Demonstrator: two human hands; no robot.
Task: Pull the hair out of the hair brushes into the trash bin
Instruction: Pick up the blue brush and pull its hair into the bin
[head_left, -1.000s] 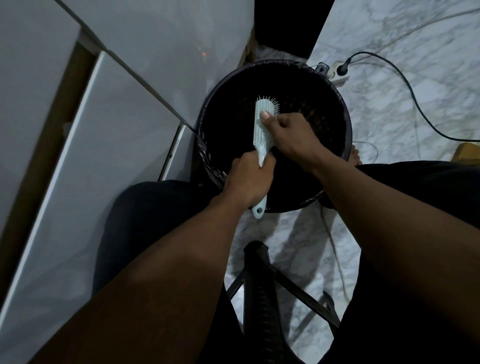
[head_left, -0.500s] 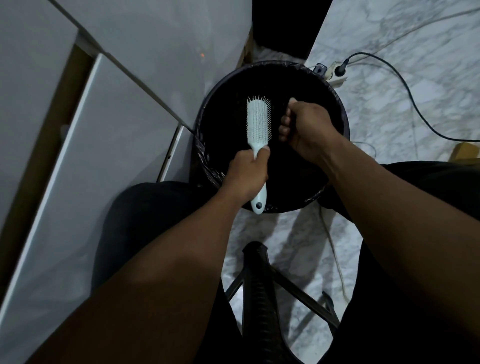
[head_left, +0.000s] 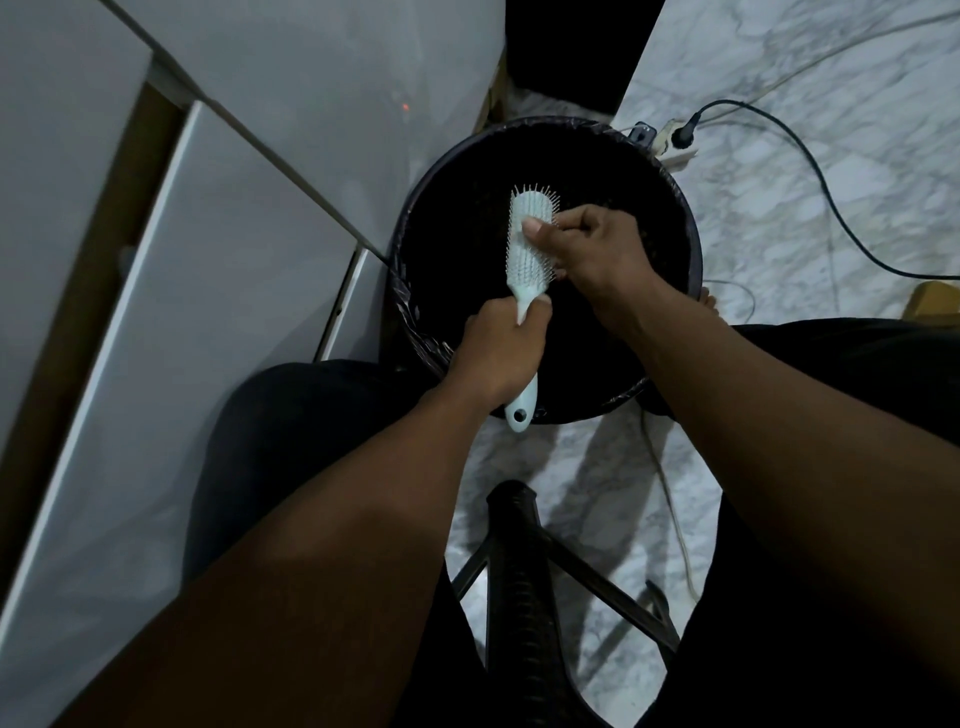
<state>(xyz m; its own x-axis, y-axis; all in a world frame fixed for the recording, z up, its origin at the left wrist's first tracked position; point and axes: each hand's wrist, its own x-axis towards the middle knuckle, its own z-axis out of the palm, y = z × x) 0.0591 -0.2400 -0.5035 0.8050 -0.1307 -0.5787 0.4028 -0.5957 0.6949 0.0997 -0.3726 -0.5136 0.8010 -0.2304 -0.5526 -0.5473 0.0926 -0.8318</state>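
Back on the brush (head_left: 529, 244), right hand (head_left: 592, 249) pinches bristles; left hand (head_left: 498, 358) grips handle; loose hair could miss the bin (head_left: 691, 249).

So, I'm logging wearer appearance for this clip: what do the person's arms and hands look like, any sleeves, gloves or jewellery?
Both forearms are bare from the bottom edge of the frame to the wrists; no sleeves show. The left hand and right hand wear no gloves, and no rings, watch or bracelets are visible. Fingernails look short and unpainted. Dim light hides finer detail.
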